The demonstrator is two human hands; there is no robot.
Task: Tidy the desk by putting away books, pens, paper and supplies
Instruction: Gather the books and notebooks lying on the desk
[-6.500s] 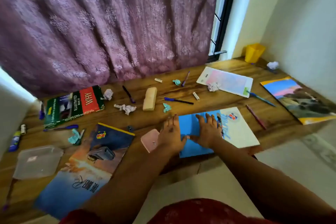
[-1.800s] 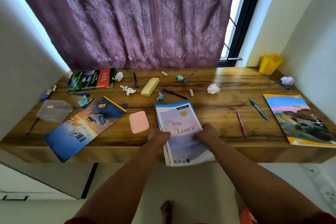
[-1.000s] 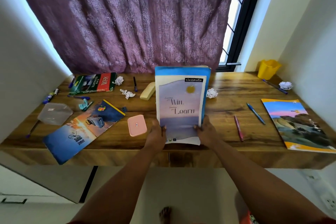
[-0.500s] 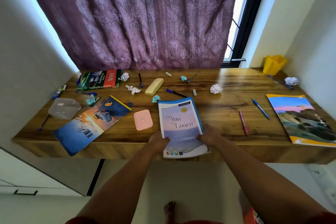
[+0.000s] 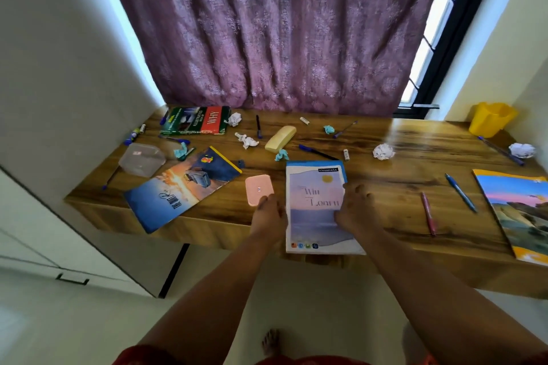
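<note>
A stack of notebooks [image 5: 312, 225], topped by a pale "Win Learn" cover with a blue one beneath, lies flat on the wooden desk [image 5: 385, 181], its near end past the front edge. My left hand [image 5: 268, 216] touches the stack's left side. My right hand [image 5: 354, 210] rests on the cover at its right side, fingers loosely bent. Around it lie a pink pen [image 5: 428, 213], a blue pen [image 5: 460, 192], a dark pen [image 5: 317, 152] and crumpled paper [image 5: 383, 152].
A pink box [image 5: 257, 188] sits just left of my left hand. Further left are a blue sunset book [image 5: 184, 190], a clear plastic box [image 5: 141, 158] and a "WHY" book [image 5: 195, 121]. A landscape book [image 5: 522, 210] and yellow cup [image 5: 490, 118] stand right.
The stack was held upright on its edge one second ago, then laid flat. My hands have slid forward along its sides, the right one onto the cover.
</note>
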